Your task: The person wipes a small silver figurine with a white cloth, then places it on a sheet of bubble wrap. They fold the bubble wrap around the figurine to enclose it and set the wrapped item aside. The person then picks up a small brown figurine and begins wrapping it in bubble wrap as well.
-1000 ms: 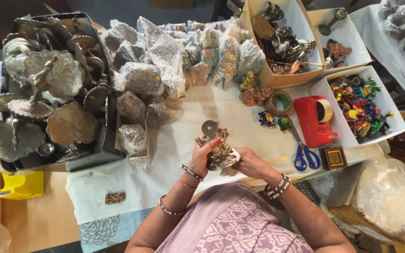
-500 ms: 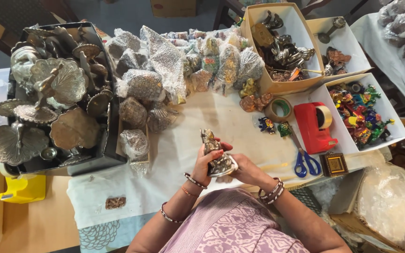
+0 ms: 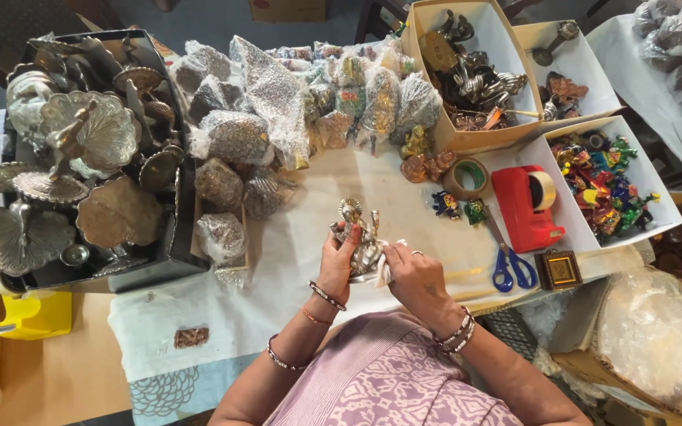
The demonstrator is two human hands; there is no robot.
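A small brass figurine [image 3: 359, 230] is held upright over the white table cloth [image 3: 309, 252]. My left hand [image 3: 336, 260] grips its left side and base. My right hand [image 3: 409, 272] presses a scrap of white cloth [image 3: 384, 270] against the figurine's right side. Both wrists wear bangles.
A black crate of brass peacock stands [image 3: 80, 166] fills the left. Bubble-wrapped pieces [image 3: 278, 102] lie behind. Right of the hands are a tape roll [image 3: 468, 177], red tape dispenser [image 3: 524, 205], blue scissors [image 3: 512, 268], a small framed piece [image 3: 559, 270] and white boxes of metal and coloured figurines [image 3: 601, 185].
The figurine has been turned from lying tilted to standing upright, facing the camera. My right hand has come over from its base to its side with the white cloth.
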